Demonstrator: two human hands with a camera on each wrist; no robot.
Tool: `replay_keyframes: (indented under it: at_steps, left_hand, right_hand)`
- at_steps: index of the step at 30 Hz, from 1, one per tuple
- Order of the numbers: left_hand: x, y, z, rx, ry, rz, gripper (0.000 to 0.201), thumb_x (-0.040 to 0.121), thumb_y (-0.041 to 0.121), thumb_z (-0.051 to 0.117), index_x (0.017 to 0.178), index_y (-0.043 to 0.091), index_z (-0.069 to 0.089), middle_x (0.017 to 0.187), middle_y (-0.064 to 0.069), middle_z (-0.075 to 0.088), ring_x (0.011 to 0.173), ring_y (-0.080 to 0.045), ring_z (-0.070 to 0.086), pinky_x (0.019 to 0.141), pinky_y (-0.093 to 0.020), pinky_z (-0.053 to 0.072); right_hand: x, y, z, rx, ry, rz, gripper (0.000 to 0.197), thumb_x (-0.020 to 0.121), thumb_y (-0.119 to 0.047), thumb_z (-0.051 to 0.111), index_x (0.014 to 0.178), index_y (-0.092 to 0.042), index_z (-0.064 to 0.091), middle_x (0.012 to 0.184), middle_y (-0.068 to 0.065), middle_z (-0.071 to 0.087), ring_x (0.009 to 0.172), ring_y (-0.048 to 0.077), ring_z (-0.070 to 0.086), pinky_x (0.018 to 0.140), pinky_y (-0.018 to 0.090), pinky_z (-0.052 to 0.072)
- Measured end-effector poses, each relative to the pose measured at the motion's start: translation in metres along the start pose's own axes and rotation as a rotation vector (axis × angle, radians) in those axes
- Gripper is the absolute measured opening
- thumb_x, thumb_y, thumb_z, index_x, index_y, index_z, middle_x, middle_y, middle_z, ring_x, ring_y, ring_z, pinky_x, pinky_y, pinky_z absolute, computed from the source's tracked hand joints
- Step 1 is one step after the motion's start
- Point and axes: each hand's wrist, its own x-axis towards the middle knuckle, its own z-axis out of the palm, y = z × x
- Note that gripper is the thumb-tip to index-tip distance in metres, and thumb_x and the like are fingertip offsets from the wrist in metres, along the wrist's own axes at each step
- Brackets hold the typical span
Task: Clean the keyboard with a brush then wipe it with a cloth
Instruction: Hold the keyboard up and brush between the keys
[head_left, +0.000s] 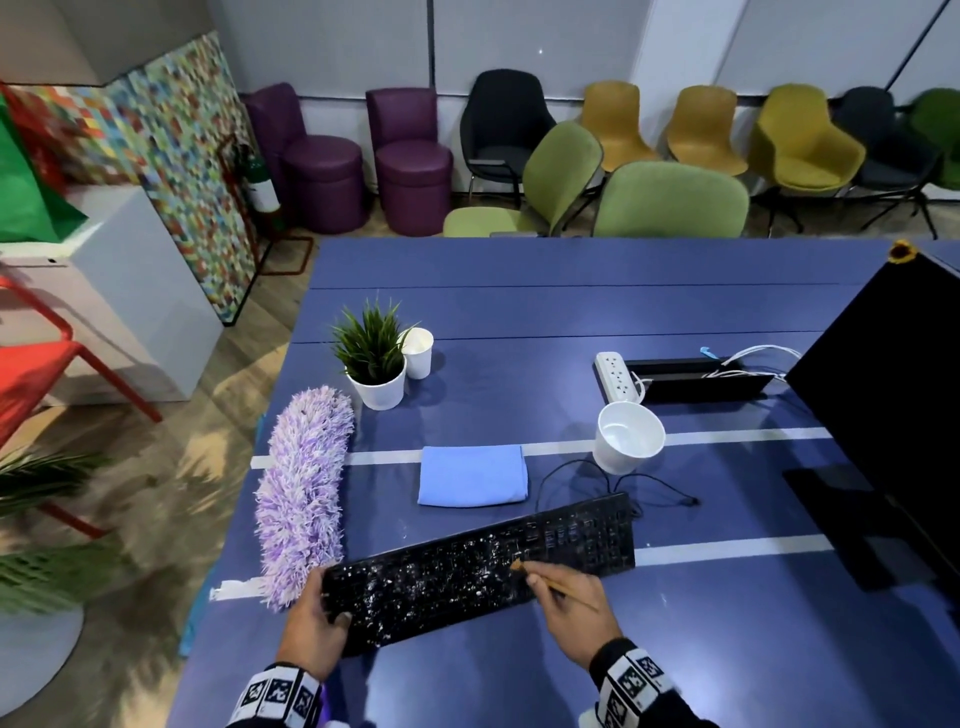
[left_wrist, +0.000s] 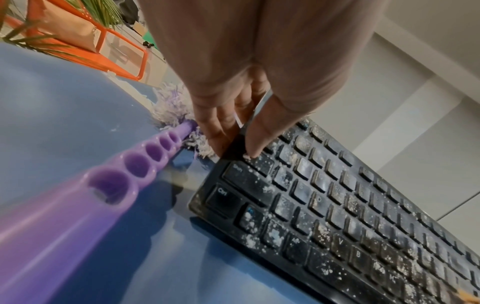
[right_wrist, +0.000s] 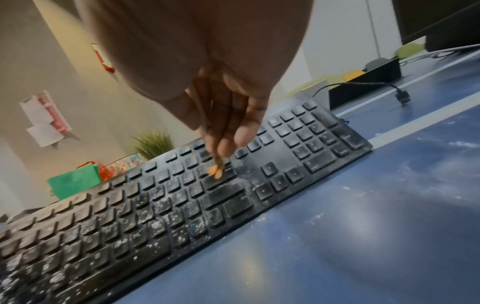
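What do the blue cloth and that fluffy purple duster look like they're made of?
The blue cloth looks like soft matte microfibre or cotton: folded, with rounded edges. The duster has shaggy lilac-and-white strands, probably synthetic, and its handle is smooth purple plastic, apparently moulded with holes.

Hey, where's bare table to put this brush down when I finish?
Bare table lies in front of the keyboard, beside your right hand. Another patch lies between potted plant and power strip. Crowded: duster, cloth, white cup.
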Motion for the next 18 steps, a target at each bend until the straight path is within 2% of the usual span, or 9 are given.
replay_keyframes:
  at_steps: [2, 4, 6, 7, 10, 12, 15, 16, 18]
  left_hand:
    - [-0.001, 0.001, 0.000, -0.006, 0.000, 0.006, 0.062, 0.074, -0.018, 0.063, 0.115, 0.025, 0.042, 0.093, -0.008, 0.067, 0.082, -0.026, 0.069, 0.076, -0.022, 0.051]
    - [-0.001, 0.000, -0.001, -0.005, -0.007, 0.006, 0.062, 0.075, -0.018, 0.062, 0.116, 0.024, 0.042, 0.092, -0.008, 0.067, 0.080, -0.023, 0.069, 0.072, -0.015, 0.051]
    - [-0.001, 0.000, -0.001, -0.010, -0.008, 0.001, 0.060, 0.075, -0.019, 0.060, 0.115, 0.023, 0.043, 0.090, -0.007, 0.068, 0.078, -0.022, 0.070, 0.065, -0.005, 0.049]
    - [-0.001, 0.001, -0.001, -0.013, -0.012, -0.005, 0.059, 0.075, -0.019, 0.060, 0.114, 0.022, 0.044, 0.089, -0.006, 0.068, 0.078, -0.022, 0.070, 0.063, -0.006, 0.050]
    - [0.000, 0.002, -0.001, -0.007, -0.013, -0.030, 0.057, 0.076, -0.018, 0.061, 0.115, 0.020, 0.044, 0.088, -0.009, 0.069, 0.076, -0.022, 0.070, 0.067, -0.018, 0.051]
    - [0.001, 0.002, -0.002, -0.004, -0.011, -0.023, 0.060, 0.076, -0.018, 0.061, 0.116, 0.022, 0.044, 0.090, -0.011, 0.070, 0.074, -0.020, 0.070, 0.065, -0.013, 0.050]
    - [0.001, 0.004, -0.002, -0.001, -0.014, -0.017, 0.060, 0.077, -0.018, 0.060, 0.115, 0.024, 0.043, 0.092, -0.011, 0.069, 0.075, -0.020, 0.069, 0.062, -0.005, 0.049]
    - [0.000, 0.004, -0.003, 0.005, -0.013, -0.017, 0.059, 0.077, -0.018, 0.060, 0.115, 0.024, 0.043, 0.093, -0.011, 0.068, 0.075, -0.019, 0.068, 0.062, -0.007, 0.050]
    - [0.000, 0.004, -0.003, 0.003, -0.015, -0.020, 0.057, 0.077, -0.018, 0.060, 0.114, 0.022, 0.043, 0.093, -0.012, 0.068, 0.075, -0.020, 0.068, 0.062, -0.009, 0.051]
  right_hand:
    - [0.000, 0.007, -0.002, 0.046, 0.139, 0.025, 0.018, 0.088, -0.014, 0.061, 0.095, -0.024, 0.075, 0.086, -0.010, 0.072, 0.077, -0.002, 0.067, 0.073, 0.022, 0.058]
    - [-0.001, 0.008, -0.005, 0.085, 0.165, 0.047, 0.019, 0.088, -0.017, 0.060, 0.092, -0.031, 0.073, 0.083, -0.011, 0.071, 0.072, 0.004, 0.068, 0.068, 0.028, 0.059]
    - [-0.002, -0.001, -0.006, 0.061, 0.051, 0.018, 0.024, 0.089, -0.013, 0.062, 0.095, -0.035, 0.072, 0.086, -0.010, 0.073, 0.073, 0.004, 0.068, 0.069, 0.024, 0.059]
    - [-0.002, -0.005, -0.005, 0.037, 0.022, -0.012, 0.024, 0.089, -0.013, 0.062, 0.098, -0.032, 0.072, 0.087, -0.009, 0.072, 0.074, 0.003, 0.067, 0.068, 0.021, 0.058]
    - [0.004, -0.009, -0.002, 0.004, 0.069, -0.049, 0.021, 0.090, -0.015, 0.061, 0.104, -0.027, 0.072, 0.086, -0.009, 0.070, 0.076, 0.000, 0.065, 0.067, 0.015, 0.054]
    - [0.009, -0.002, -0.001, 0.004, 0.127, -0.005, 0.020, 0.090, -0.013, 0.060, 0.100, -0.024, 0.073, 0.087, -0.008, 0.071, 0.075, -0.002, 0.065, 0.067, 0.013, 0.054]
    - [0.012, 0.004, -0.005, 0.002, 0.202, 0.029, 0.017, 0.088, -0.008, 0.062, 0.098, -0.016, 0.074, 0.089, 0.001, 0.074, 0.073, -0.001, 0.066, 0.066, 0.008, 0.052]
    - [0.012, 0.001, -0.005, -0.006, 0.165, 0.001, 0.016, 0.089, -0.010, 0.062, 0.100, -0.013, 0.073, 0.092, 0.002, 0.073, 0.076, -0.001, 0.066, 0.069, 0.006, 0.051]
    - [0.007, -0.005, -0.003, -0.045, 0.026, -0.064, 0.026, 0.092, -0.030, 0.056, 0.106, -0.015, 0.072, 0.096, -0.003, 0.070, 0.082, -0.001, 0.065, 0.073, 0.002, 0.047]
